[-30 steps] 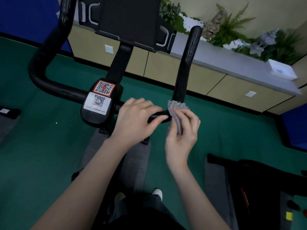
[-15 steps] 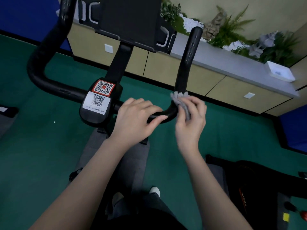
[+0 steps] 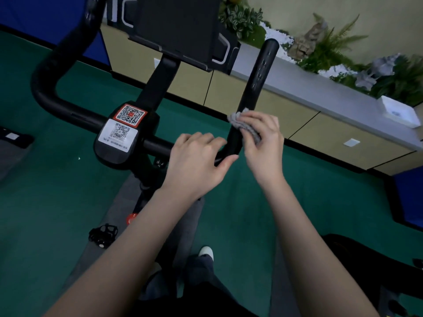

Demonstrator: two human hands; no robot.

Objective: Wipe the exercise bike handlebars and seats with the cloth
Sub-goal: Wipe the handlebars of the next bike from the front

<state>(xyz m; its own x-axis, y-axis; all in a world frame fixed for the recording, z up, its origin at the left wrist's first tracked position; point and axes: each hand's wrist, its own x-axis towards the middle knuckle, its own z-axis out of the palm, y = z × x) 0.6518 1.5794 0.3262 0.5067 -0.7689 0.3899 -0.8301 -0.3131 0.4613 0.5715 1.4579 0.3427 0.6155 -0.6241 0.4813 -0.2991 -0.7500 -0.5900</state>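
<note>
- My right hand (image 3: 263, 138), pinching the cloth (image 3: 242, 124), has climbed from the bend onto the handlebar upright (image 3: 258, 72).
- My left hand (image 3: 196, 161) grips the crossbar (image 3: 158, 145); I judge the far end unwiped.

- one head-worn wide-angle camera, looking forward and down over the bike's handlebars (image 3: 256, 88)
- it's close in: left hand (image 3: 196, 161) and right hand (image 3: 263, 143) sit mid-frame, right under the lens
- view's tilted, green floor (image 3: 45, 202) below, cabinets (image 3: 302, 120) slanting across the top right

Open air flanks the right handlebar (image 3: 259, 76) on both sides (green floor (image 3: 57, 191) beneath); the black console (image 3: 178, 24) crowds the middle.
</note>
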